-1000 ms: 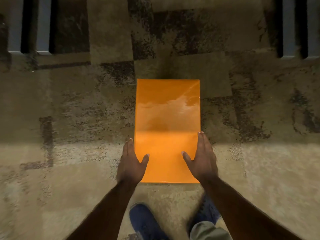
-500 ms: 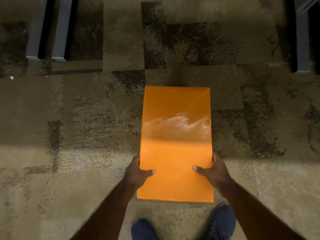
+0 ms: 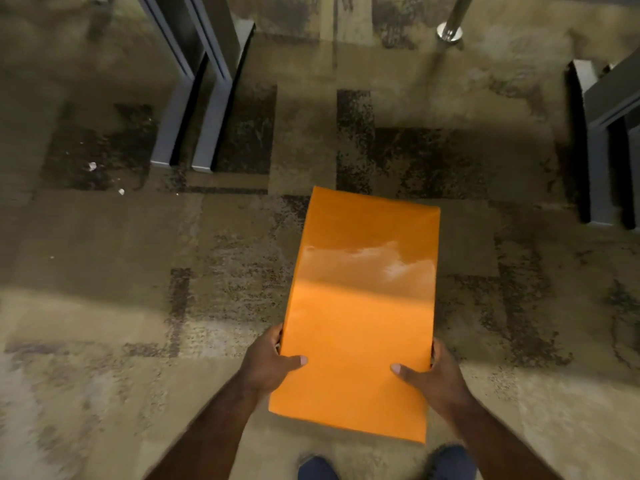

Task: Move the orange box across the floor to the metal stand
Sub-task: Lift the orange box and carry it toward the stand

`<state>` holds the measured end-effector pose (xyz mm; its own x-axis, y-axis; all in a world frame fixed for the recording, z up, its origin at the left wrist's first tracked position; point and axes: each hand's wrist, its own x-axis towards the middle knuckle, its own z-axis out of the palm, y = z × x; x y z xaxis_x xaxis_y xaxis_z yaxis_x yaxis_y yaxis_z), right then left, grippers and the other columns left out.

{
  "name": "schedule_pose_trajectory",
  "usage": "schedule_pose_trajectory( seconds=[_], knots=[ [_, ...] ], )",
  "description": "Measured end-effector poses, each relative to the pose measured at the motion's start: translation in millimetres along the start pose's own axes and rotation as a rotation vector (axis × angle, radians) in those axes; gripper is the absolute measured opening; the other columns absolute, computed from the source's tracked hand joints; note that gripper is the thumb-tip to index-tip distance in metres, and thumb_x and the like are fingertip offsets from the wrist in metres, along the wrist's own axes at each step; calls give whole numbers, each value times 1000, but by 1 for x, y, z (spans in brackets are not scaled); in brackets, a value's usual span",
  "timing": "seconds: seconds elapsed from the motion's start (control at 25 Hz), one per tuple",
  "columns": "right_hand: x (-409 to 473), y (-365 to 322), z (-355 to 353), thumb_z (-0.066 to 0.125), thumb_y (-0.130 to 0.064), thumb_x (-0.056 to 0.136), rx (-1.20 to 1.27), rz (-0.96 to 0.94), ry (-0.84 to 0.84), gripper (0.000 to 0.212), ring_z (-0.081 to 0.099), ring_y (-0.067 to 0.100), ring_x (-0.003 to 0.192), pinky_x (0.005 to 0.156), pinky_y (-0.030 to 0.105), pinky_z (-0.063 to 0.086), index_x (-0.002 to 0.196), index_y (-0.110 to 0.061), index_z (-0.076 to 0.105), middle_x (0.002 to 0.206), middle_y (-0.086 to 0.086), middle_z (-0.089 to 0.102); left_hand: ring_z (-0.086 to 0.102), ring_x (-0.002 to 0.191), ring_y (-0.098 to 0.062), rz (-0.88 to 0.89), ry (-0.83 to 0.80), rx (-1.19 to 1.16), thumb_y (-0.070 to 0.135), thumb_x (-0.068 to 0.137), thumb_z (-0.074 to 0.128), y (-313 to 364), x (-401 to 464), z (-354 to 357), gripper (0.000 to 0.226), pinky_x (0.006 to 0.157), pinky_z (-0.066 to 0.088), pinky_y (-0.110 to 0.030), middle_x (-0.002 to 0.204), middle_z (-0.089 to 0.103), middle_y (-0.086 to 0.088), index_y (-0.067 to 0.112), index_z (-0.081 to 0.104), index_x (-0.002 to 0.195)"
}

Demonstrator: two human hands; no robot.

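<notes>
A glossy orange box (image 3: pixel 360 299) is held above the patterned carpet in the middle of the view, its long side pointing away from me. My left hand (image 3: pixel 268 365) grips its left edge near the close end, thumb on top. My right hand (image 3: pixel 434 377) grips the right edge the same way. A shiny metal stand (image 3: pixel 450 27) with a round base rises from the carpet at the far upper right, well beyond the box.
Grey furniture legs (image 3: pixel 194 109) stand on the carpet at the upper left. More grey furniture feet (image 3: pixel 597 150) sit at the right edge. Small white scraps (image 3: pixel 91 166) lie on the floor at left. My blue shoes (image 3: pixel 317 469) show at the bottom.
My hands went from resting flat beside the box to gripping its sides. The box has come up off the carpet, and the view has tilted up to show the metal stand.
</notes>
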<state>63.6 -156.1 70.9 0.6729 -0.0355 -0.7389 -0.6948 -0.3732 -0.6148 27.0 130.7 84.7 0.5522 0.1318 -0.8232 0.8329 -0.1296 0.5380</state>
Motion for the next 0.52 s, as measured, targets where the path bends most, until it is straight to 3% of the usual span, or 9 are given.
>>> schedule_pose_trajectory(
  seconds=[0.12, 0.24, 0.36, 0.52],
  knots=[
    [1, -42, 14, 85, -14, 69, 39, -25, -32, 77, 58, 26, 105, 87, 49, 51, 133, -17, 42, 122, 6, 56, 62, 111, -28, 20, 7, -57, 13, 74, 82, 25, -4, -33, 66, 96, 51, -51, 124, 62, -5, 22, 49, 130],
    [18, -73, 28, 86, -18, 68, 32, -56, -39, 69, 61, 25, 104, 87, 50, 53, 124, -23, 46, 125, 8, 60, 62, 114, -31, 50, 13, -79, 25, 59, 83, 45, 8, -59, 86, 97, 50, -55, 126, 61, -7, 15, 47, 137],
    [46, -94, 48, 86, -28, 67, -32, -91, -51, 85, 57, 31, 116, 96, 55, 49, 139, -22, 41, 135, 6, 57, 62, 114, -33, 79, 46, -50, 22, 61, 82, 57, 30, -82, 78, 96, 50, -56, 126, 63, -11, 12, 51, 132],
    [99, -107, 78, 86, -26, 68, -73, -110, 4, 94, 45, 31, 132, 104, 45, 42, 146, -19, 34, 145, 5, 47, 58, 116, -25, 144, 75, 42, 17, 70, 83, 66, 86, -107, 75, 94, 50, -40, 128, 59, -4, 14, 50, 138]
  ],
)
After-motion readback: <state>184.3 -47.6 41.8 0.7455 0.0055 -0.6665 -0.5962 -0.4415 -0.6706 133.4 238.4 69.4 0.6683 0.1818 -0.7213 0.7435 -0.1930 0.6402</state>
